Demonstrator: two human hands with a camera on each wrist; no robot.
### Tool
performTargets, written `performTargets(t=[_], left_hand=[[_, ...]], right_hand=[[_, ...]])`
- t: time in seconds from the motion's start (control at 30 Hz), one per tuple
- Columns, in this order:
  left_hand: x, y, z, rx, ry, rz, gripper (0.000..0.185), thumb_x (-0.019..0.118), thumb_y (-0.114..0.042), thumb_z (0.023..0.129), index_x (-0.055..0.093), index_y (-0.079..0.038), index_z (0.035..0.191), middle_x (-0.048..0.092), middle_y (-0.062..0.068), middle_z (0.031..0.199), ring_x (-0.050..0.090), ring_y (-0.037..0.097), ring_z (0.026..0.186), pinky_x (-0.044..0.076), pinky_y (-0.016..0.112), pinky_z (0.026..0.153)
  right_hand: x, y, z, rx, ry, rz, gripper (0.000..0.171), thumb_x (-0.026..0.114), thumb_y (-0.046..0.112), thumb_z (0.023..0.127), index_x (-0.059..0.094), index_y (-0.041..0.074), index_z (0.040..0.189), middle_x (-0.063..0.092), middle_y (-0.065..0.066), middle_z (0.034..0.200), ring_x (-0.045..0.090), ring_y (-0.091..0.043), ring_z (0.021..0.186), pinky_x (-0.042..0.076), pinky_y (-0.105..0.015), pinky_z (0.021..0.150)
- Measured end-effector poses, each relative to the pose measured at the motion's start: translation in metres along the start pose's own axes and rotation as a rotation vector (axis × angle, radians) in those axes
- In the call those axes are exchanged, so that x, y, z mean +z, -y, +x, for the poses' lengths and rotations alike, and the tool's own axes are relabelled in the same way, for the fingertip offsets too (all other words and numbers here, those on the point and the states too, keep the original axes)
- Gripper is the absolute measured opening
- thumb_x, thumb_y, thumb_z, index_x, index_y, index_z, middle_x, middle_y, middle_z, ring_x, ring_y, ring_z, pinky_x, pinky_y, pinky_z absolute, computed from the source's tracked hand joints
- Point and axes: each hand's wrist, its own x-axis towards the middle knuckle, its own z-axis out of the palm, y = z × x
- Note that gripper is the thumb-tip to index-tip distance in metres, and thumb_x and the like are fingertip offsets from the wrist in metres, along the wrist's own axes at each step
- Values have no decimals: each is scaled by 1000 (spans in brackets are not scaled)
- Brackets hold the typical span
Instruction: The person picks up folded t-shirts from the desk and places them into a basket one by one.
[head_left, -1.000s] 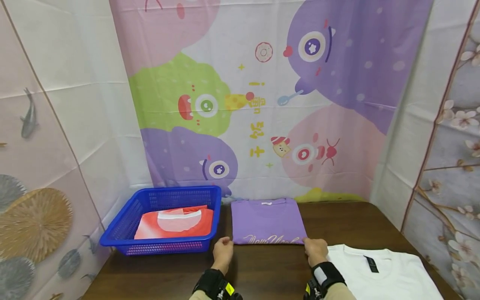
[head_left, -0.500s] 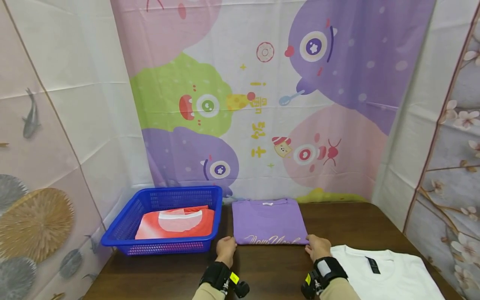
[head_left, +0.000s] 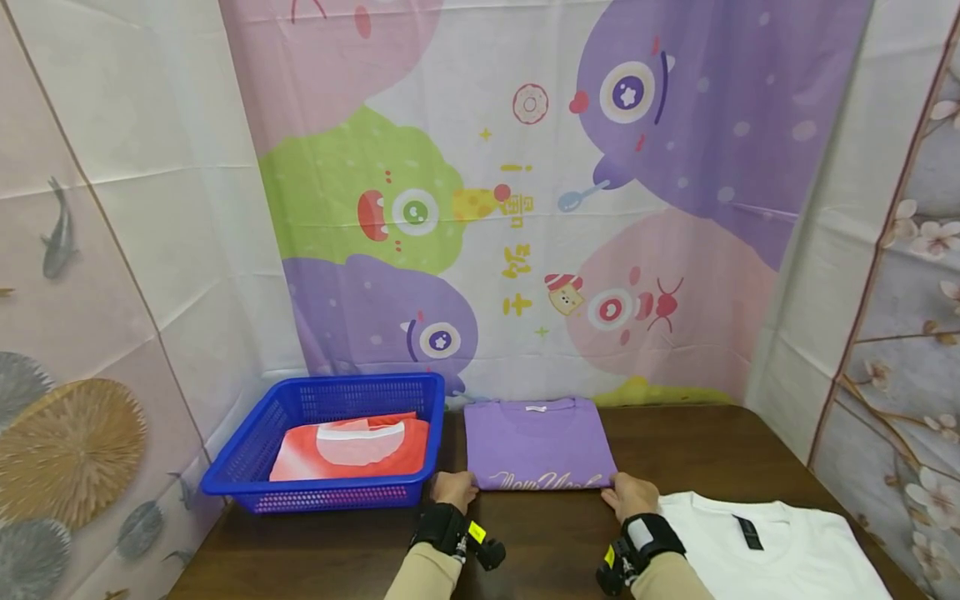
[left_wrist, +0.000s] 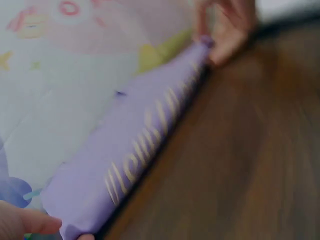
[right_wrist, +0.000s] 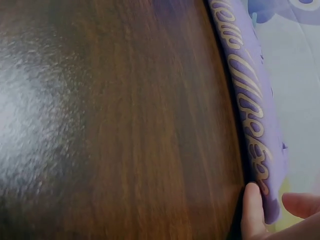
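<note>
Left hand (head_left: 453,490) and right hand (head_left: 628,497) pinch the near corners of the folded purple cotton T-shirt (head_left: 534,442) (gold lettering between them), lying flat on the dark wooden table (head_left: 547,542).

A blue basket (head_left: 247,475) holds an orange shirt (head_left: 352,446); white shirt (head_left: 780,550) nearby.

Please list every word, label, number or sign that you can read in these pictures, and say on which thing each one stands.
Purple folded shirt: cream cursive lettering along its near fold, perhaps "New York", not surely legible.
Cartoon backdrop: yellow characters beside the monsters, stylised; I cannot read them.
White shirt: dark neck label, too small to read.
Purple shirt's white neck label: too small to read.
Wrist straps near left hand and right hand: yellow tags, illegible.
No numbers are visible.
</note>
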Motion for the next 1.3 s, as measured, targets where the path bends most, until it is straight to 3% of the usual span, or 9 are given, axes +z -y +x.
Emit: performTargets(t=[0.07, 0.17, 0.2, 0.3, 0.53, 0.8, 0.97, 1.1, 1.3], left_hand=[[1, 2, 8, -50, 25, -82, 30, 66, 10, 68, 57, 22, 95, 66, 25, 76, 67, 29, 64, 59, 34, 61], [4, 5, 20, -146, 65, -167, 31, 65, 12, 68, 55, 17, 96, 61, 20, 78, 66, 27, 64, 60, 33, 63], [8, 16, 35, -164, 69, -176, 30, 66, 9, 68, 54, 15, 95, 61, 16, 74, 65, 24, 61, 59, 32, 60], [12, 30, 47, -180, 71, -172, 34, 67, 7, 72, 54, 14, 103, 65, 14, 72, 67, 20, 60, 60, 31, 61], [-29, -103, -128, -133, 31, -75, 37, 58, 15, 77, 51, 25, 112, 60, 12, 66, 57, 9, 50, 55, 20, 54], [-34, -101, -127, -150, 83, -8, 39, 59, 14, 78, 51, 23, 115, 61, 11, 67, 59, 9, 51, 56, 20, 55], [-41, -98, -127, -171, 142, 4, 42, 59, 14, 80, 48, 23, 119, 64, 17, 81, 60, 9, 55, 57, 20, 58], [-47, -96, -130, -162, 176, 17, 44, 59, 13, 80, 46, 23, 120, 63, 18, 83, 61, 9, 55, 57, 20, 59], [-56, -97, -138, -154, 212, 62, 39, 59, 11, 82, 48, 22, 117, 63, 11, 73, 61, 8, 55, 57, 21, 58]], right_hand=[[0, -1, 1, 18, 16, 7, 59, 49, -6, 84, 29, -26, 136, 42, -43, 136, 62, -14, 61, 60, -26, 67], [1, -1, 3, 35, 27, 35, 60, 48, -7, 86, 24, -25, 139, 36, -42, 141, 62, -15, 61, 60, -28, 67], [1, -1, 4, 38, 30, 44, 61, 47, -8, 86, 23, -25, 139, 35, -42, 142, 61, -16, 61, 60, -28, 67], [2, -1, 5, 40, 46, 56, 63, 46, -10, 85, 20, -25, 140, 34, -42, 143, 61, -16, 60, 59, -26, 65], [1, -1, 0, 20, 40, 31, 62, 46, -15, 81, 23, -27, 137, 37, -42, 140, 61, -12, 59, 59, -23, 63], [-6, 0, -3, -31, 86, -80, 59, 48, -15, 79, 26, -30, 132, 46, -39, 124, 61, -11, 56, 58, -22, 61], [-13, 2, -9, -47, 109, -159, 56, 51, -13, 78, 32, -31, 127, 60, -27, 92, 63, -11, 52, 58, -23, 59], [-17, 2, -15, -14, 113, -173, 52, 51, -13, 78, 36, -30, 125, 60, -11, 68, 63, -11, 48, 57, -23, 56], [-23, -1, -22, -7, 155, -152, 50, 49, -15, 78, 33, -29, 124, 58, -7, 65, 63, -11, 49, 57, -23, 56]])
